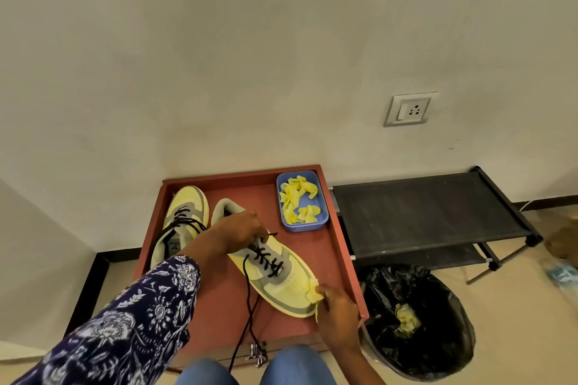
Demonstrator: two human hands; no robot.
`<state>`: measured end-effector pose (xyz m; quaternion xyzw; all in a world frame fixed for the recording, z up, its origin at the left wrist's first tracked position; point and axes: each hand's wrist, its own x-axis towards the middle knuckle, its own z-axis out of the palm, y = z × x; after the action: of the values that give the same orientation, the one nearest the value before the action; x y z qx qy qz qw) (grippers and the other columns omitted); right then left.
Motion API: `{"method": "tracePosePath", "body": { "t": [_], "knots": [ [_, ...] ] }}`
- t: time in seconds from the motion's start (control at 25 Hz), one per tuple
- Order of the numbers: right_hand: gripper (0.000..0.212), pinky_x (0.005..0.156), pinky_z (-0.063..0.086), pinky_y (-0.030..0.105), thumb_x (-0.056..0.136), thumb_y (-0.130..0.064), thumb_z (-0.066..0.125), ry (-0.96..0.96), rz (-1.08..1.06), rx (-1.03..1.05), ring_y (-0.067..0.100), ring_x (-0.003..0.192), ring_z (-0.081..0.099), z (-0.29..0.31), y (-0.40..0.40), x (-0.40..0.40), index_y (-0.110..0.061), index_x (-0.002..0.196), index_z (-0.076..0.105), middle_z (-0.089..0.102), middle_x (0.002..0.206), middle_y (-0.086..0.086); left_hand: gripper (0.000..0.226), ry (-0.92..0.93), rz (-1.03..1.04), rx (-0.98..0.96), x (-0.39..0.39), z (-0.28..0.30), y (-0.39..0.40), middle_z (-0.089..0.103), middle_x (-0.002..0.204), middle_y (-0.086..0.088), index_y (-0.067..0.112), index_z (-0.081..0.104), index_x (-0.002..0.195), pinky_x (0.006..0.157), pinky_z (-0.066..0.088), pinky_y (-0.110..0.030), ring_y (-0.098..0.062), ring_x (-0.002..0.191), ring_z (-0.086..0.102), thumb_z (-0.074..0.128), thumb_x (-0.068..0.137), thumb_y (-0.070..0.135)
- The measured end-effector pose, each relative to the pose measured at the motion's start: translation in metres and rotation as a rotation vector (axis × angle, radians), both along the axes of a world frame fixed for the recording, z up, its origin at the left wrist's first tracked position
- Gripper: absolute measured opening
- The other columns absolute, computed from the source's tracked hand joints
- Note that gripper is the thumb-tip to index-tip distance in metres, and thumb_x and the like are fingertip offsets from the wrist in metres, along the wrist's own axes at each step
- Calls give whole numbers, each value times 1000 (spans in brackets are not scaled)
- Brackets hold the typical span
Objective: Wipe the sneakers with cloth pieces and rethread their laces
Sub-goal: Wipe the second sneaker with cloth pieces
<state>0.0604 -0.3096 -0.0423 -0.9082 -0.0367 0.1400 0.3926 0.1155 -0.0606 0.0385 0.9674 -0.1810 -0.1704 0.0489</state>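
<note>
Two yellow and grey sneakers with black laces sit on a red-brown table (225,316). The near sneaker (281,281) lies at an angle, toe toward me and to the right. My left hand (240,229) grips its collar and upper laces. My right hand (339,306) pinches a yellow cloth piece (313,289) against the toe. A loose lace end (247,300) hangs off the table's front edge. The other sneaker (181,222) stands at the back left, toe toward the wall.
A blue tray (322,222) holding several yellow cloth pieces sits at the table's back right. A black-lined bin (419,319) with a used cloth in it stands on the floor to the right. Beyond it is a black shoe rack (428,212). A wall socket (409,109) is above.
</note>
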Motion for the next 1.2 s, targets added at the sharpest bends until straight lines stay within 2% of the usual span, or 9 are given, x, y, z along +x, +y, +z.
{"method": "tracePosePath", "body": {
  "t": [0.16,0.28,0.52,0.64,0.72,0.8,0.84,0.96,1.2],
  "knots": [
    [33,98,43,31,87,0,50,-27,-71,28,25,109,58,-1,1,9,-12,115,64,64,117,9,29,-7,43,43,6,-15,11,68,105,-8,9,67,104,90,40,-37,-24,102,54,47,85,0],
    [32,97,44,28,88,-2,51,42,-13,39,23,109,59,-3,9,10,-13,115,64,64,118,8,32,-63,150,30,4,-22,13,66,111,-8,9,66,109,92,41,-35,-22,109,52,44,87,0],
    [31,92,47,25,88,-1,51,46,-44,57,24,104,60,-8,35,-8,-12,114,65,61,119,9,40,-255,543,-221,-25,-38,6,58,125,-13,6,56,123,96,41,-39,-31,120,48,42,87,-2],
    [30,85,39,12,86,1,54,17,-24,95,21,106,60,-4,46,-12,-10,111,66,63,117,7,44,-465,848,-362,-43,-50,-21,38,144,-20,2,46,132,109,28,-42,-37,134,33,47,90,12],
    [30,83,37,8,85,4,55,14,16,125,17,102,61,-5,56,-16,-9,109,68,64,115,7,68,-366,1053,-439,-55,-57,-40,13,152,-23,3,28,142,115,13,-41,-37,141,13,61,86,25],
    [32,82,38,6,83,6,55,19,47,150,14,99,61,-4,63,-21,-8,108,68,66,113,6,93,-198,1218,-530,-65,-66,-49,-2,153,-24,4,11,146,114,12,-41,-38,142,7,71,78,28],
    [32,83,40,9,83,6,54,24,22,162,15,100,61,-4,65,-22,-8,109,67,66,112,6,100,-147,1247,-581,-69,-70,-49,0,152,-25,3,8,146,113,17,-41,-39,141,12,74,75,26],
    [33,91,42,24,86,1,52,-17,-81,140,24,106,59,-4,60,-16,-9,115,63,63,115,9,101,-131,1202,-682,-74,-78,-39,25,146,-23,-1,13,144,104,27,-32,-34,135,27,79,70,19],
    [36,98,32,12,88,1,49,-96,133,-21,22,118,53,-10,70,-10,-6,121,59,53,129,9,87,-77,1178,-639,-66,-80,-29,43,133,-21,-4,32,132,91,35,-32,-33,123,38,82,65,21]
  ]
}}
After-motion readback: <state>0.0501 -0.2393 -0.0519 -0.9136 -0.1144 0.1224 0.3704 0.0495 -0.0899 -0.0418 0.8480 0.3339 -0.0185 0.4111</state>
